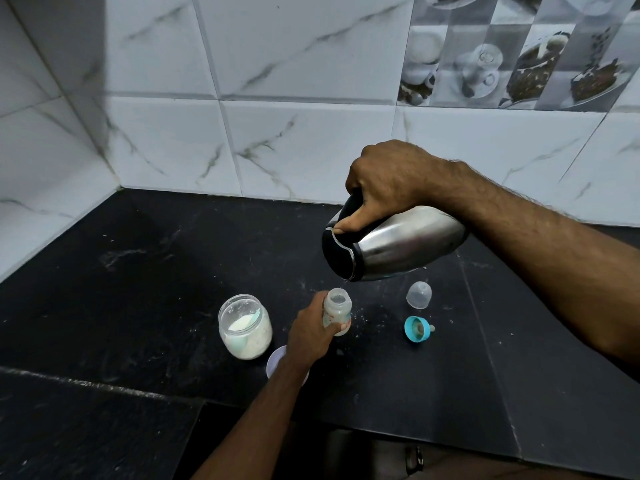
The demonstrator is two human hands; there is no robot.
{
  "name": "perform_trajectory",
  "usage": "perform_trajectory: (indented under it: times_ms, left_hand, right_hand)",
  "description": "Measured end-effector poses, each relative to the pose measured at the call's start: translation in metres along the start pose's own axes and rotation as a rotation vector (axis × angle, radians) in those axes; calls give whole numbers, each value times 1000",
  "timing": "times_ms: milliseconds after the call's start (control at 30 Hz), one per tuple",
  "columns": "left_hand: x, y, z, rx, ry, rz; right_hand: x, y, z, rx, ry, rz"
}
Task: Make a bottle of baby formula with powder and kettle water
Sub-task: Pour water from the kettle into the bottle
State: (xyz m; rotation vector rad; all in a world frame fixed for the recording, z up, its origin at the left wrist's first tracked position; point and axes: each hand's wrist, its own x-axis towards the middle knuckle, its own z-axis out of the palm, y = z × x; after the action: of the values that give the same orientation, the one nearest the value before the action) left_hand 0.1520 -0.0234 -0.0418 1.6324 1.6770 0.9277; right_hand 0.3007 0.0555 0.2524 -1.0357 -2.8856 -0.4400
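Observation:
My right hand (388,183) grips the black handle of a steel kettle (398,245), tipped over to the left with its spout just above the baby bottle (337,308). A thin trickle of water falls from the spout into the bottle's open mouth. My left hand (310,336) is wrapped around the lower part of the small clear bottle, which stands upright on the black counter (156,271). Left of the bottle stands an open glass jar of white powder (245,329) with a pale scoop inside.
A clear dome cap (419,295) and a blue screw ring with its teat (417,328) lie on the counter right of the bottle. A pale round lid (275,362) lies partly under my left wrist. White tiled walls meet in a corner at the back left. Powder specks dot the counter.

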Motion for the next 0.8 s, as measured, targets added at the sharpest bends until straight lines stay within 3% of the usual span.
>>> perform_trajectory:
  times_ms: [500,800]
  left_hand:
    - [-2,1,-1,0,7,-2]
    - [1,-2,0,21,-11,-14]
  right_hand:
    - [-5,9,13,95,34,32]
    - [-30,55,27,528,170,279]
